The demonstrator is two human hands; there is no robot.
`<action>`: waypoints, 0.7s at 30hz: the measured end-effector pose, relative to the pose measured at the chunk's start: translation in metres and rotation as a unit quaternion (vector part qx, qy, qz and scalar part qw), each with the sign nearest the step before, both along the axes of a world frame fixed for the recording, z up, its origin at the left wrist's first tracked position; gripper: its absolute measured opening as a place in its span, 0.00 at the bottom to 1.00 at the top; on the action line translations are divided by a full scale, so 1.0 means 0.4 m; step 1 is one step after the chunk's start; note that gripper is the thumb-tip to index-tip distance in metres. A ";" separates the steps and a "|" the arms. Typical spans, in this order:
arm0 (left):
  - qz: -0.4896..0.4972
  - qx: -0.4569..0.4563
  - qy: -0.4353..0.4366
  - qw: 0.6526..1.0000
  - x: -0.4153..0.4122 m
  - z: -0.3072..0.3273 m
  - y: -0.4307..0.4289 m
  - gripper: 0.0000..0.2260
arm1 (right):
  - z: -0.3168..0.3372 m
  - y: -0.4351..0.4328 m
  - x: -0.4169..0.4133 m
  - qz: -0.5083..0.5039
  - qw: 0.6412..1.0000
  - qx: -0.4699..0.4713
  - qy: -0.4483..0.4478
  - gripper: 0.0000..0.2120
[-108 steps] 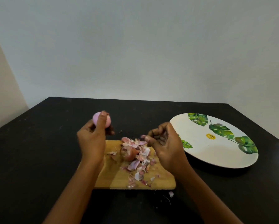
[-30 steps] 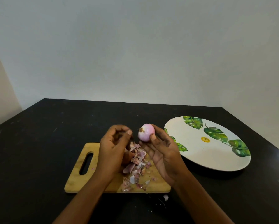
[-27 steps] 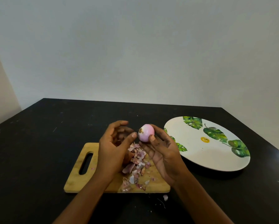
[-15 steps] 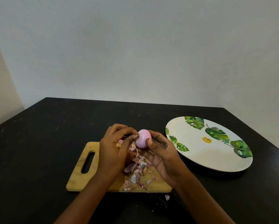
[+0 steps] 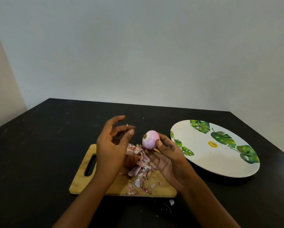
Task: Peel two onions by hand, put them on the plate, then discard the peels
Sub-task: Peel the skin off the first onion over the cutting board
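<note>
My right hand holds a peeled pink onion between thumb and fingertips, above the far side of the wooden cutting board. My left hand hovers just left of it with relaxed, spread fingers and holds nothing; a tiny scrap of skin sticks to a fingertip. A second onion, brown-skinned, lies on the board, partly hidden behind my left hand. Loose peels are heaped on the board beside it. The white plate with green leaves sits to the right with nothing on it.
Everything stands on a black table against a pale wall. A small bit of peel lies on the table in front of the board's near edge. The board's handle slot faces left.
The onion passed from my left hand to my right. Half a second ago my left fingers touched it; they have since pulled away and spread.
</note>
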State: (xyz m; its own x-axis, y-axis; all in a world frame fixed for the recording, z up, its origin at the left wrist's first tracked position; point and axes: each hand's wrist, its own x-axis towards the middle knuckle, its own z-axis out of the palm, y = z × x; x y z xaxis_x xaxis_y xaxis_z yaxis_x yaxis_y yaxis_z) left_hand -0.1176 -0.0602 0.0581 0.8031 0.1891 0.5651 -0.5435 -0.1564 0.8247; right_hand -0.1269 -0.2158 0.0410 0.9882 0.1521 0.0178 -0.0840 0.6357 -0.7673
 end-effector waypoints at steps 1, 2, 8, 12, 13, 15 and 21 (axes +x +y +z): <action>-0.032 -0.011 0.020 0.999 -0.003 0.004 -0.003 0.19 | 0.000 0.000 0.001 -0.001 1.000 0.003 0.002 0.44; -0.057 -0.016 0.035 0.998 -0.006 0.006 -0.006 0.20 | 0.001 0.000 0.000 0.000 1.000 0.004 0.001 0.44; -0.079 -0.011 0.054 0.995 -0.010 0.010 -0.009 0.20 | -0.010 -0.008 0.003 0.018 0.999 -0.017 -0.028 0.40; -0.097 0.033 0.059 0.993 -0.009 0.006 -0.007 0.17 | -0.011 -0.031 0.008 -0.007 0.990 -0.128 -0.066 0.31; -0.099 0.050 0.059 0.992 -0.008 0.004 -0.007 0.16 | -0.010 -0.034 0.007 -0.024 0.981 -0.179 -0.075 0.26; -0.108 0.067 0.066 0.990 -0.010 0.001 -0.010 0.14 | -0.012 -0.034 0.007 -0.075 0.949 -0.292 -0.096 0.23; -0.112 0.049 0.058 0.991 -0.013 0.000 -0.015 0.17 | -0.020 -0.050 0.020 -0.098 0.967 -0.230 -0.059 0.19</action>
State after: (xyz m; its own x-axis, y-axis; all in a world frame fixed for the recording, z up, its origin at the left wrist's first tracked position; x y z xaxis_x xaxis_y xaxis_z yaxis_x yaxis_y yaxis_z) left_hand -0.1230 -0.0662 0.0583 0.8793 -0.0517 0.4735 -0.4761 -0.1244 0.8706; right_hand -0.1190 -0.2359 0.0328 0.9941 -0.0193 0.1063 0.1080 0.2207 -0.9694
